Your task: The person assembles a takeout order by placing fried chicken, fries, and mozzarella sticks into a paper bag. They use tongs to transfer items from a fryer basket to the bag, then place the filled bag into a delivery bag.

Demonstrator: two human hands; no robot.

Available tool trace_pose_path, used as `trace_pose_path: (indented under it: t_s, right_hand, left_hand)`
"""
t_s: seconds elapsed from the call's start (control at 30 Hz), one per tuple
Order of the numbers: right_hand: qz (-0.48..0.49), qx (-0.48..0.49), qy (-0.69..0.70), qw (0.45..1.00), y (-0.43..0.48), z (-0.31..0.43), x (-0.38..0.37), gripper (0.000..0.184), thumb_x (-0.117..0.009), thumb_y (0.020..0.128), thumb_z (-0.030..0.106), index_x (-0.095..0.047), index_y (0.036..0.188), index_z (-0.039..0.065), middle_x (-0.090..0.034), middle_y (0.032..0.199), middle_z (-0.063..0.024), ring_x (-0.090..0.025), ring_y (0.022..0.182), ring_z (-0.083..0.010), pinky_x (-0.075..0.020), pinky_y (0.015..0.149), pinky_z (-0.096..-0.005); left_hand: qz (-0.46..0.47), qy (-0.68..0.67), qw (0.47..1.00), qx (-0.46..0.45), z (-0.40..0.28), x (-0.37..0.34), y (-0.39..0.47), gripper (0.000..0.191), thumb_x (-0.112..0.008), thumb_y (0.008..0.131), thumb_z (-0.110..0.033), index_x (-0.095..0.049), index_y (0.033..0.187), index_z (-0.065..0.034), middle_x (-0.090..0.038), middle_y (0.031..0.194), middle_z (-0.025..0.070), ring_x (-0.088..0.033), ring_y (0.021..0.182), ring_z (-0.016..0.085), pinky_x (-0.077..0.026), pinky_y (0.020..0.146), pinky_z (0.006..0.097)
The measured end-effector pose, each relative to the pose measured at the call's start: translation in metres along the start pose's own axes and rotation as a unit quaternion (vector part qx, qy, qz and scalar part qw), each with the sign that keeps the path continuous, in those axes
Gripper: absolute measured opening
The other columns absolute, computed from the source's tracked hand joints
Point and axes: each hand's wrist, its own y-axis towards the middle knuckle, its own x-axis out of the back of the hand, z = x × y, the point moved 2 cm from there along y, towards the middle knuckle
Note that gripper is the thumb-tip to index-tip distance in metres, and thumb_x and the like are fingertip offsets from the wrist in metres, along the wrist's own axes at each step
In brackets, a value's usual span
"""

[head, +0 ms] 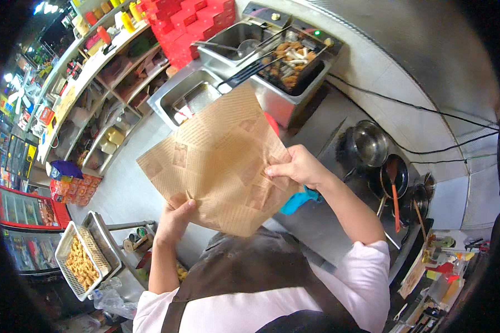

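Observation:
A brown sheet of newsprint-patterned food wrapping paper is spread out before my chest. My left hand pinches its lower left edge, the thumb lying on top. At the right edge my right hand grips the paper between thumb and fingers, creasing it there. Beyond the sheet stands a deep fryer, with a wire basket of browned fried pieces and pale sticks at its top. The paper partly hides a steel tray left of the fryer.
A blue cloth shows under my right wrist. Several pans, among them a steel pan, stand on the right. At lower left a white plastic basket holds fried pieces. Shelving lines the left, and red boxes are stacked at the back.

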Motion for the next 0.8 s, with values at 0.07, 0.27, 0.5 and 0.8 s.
trace_pose_path:
  t_s: [0.07, 0.27, 0.5, 0.8]
  right_hand:
    - [0.030, 0.009, 0.036, 0.999, 0.039, -0.001, -0.041, 0.026, -0.083, 0.085, 0.007, -0.075, 0.108, -0.003, -0.077, 0.102, -0.0067, -0.071, 0.094, -0.0116, -0.0556, 0.088, -0.0294]
    - [0.037, 0.052, 0.083, 0.994, 0.127, 0.015, -0.095, 0.027, -0.070, 0.098, 0.012, -0.069, 0.119, -0.004, -0.076, 0.111, -0.0130, -0.073, 0.100, -0.0203, -0.0567, 0.097, -0.0369]
    - [-0.228, 0.195, 0.343, 0.890, 0.218, 0.057, 0.035, 0.033, -0.056, 0.106, 0.027, -0.062, 0.121, -0.001, -0.071, 0.121, -0.0200, -0.071, 0.111, -0.0343, -0.0563, 0.102, -0.0486]
    - [-0.311, 0.133, 0.461, 0.821, 0.263, 0.095, 0.061, 0.013, -0.065, 0.094, 0.003, -0.054, 0.100, 0.002, -0.064, 0.090, -0.0118, -0.061, 0.073, -0.0207, -0.0538, 0.068, -0.0318]
  left_hand:
    - [-0.010, -0.003, 1.000, 0.014, -0.017, 0.047, -0.004, 0.043, -0.072, 0.095, -0.013, -0.061, 0.134, 0.0015, -0.070, 0.125, 0.0094, -0.066, 0.112, 0.021, -0.052, 0.098, 0.0368]
    - [-0.110, -0.022, 0.994, 0.000, -0.063, 0.148, 0.011, 0.021, -0.071, 0.094, -0.009, -0.061, 0.112, -0.0051, -0.065, 0.091, 0.0018, -0.062, 0.078, 0.013, -0.050, 0.070, 0.0260]
    - [-0.141, -0.052, 0.986, -0.075, -0.115, 0.235, 0.087, 0.015, -0.072, 0.094, -0.006, -0.063, 0.106, -0.0085, -0.061, 0.086, -0.0029, -0.054, 0.072, 0.008, -0.041, 0.062, 0.0263]
    - [-0.178, -0.077, 0.973, -0.126, -0.214, 0.339, 0.202, 0.008, -0.069, 0.099, -0.006, -0.061, 0.098, -0.0094, -0.051, 0.078, -0.0061, -0.042, 0.065, 0.004, -0.034, 0.057, 0.0209]
